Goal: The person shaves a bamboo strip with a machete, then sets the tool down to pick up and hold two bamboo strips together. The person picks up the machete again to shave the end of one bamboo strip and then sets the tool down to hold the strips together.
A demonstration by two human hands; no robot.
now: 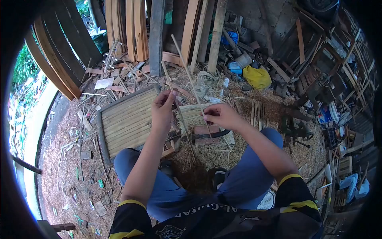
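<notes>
My left hand (pixel 163 107) pinches a thin bamboo strip (pixel 167 75) between thumb and fingers; the strip slants from above the hand down towards the ground between my knees. A second thin, pale strip (pixel 186 63) is gripped in my right hand (pixel 220 115), leaning the same way with its upper end farther out. The two strips are apart. Beneath my hands lie a reddish block (pixel 206 130) and a dark curved bar (pixel 219 134), whose kind I cannot make out. Left of my left hand, a framed panel of bamboo slats (pixel 127 121) rests on the ground.
Wood shavings (pixel 67 159) and offcuts litter the ground. Planks (pixel 135 32) lean at the back, near a grey post (pixel 157 40). A yellow bag (pixel 256 77) lies back right. Several strips (pixel 258 113) stand beyond my right knee. Scrap wood is piled at the right.
</notes>
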